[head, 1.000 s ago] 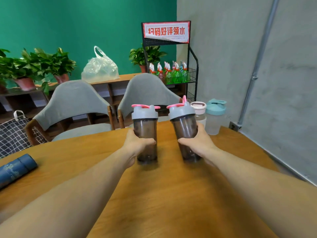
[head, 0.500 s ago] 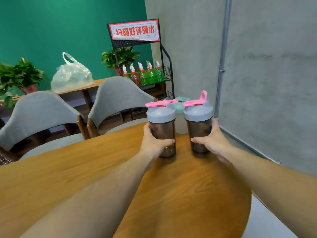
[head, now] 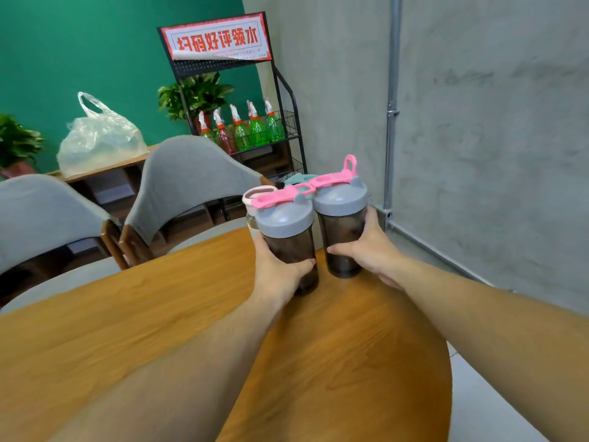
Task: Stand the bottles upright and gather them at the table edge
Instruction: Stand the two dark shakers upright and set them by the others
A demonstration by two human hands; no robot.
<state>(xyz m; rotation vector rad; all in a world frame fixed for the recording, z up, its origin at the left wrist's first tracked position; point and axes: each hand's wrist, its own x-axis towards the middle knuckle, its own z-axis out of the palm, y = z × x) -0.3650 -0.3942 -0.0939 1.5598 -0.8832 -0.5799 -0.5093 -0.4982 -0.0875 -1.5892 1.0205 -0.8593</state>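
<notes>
Each grip clamped: left hand (head: 280,272) and right hand (head: 366,250) have carried both shakers (head: 290,237) across to the bench (head: 159,314) edge, beside the waiting bottles (head: 258,199); gathering nearly complete

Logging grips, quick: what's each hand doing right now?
Left hand: closed around the left shaker bottle.
Right hand: closed around the right shaker bottle.

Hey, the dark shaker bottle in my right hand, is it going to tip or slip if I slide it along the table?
The right shaker bottle looks tall and narrow under a wide grey lid, so it may tip if pushed high. The smooth plastic could slip, though the right hand wraps it low. It is probably rigid and light.
</notes>
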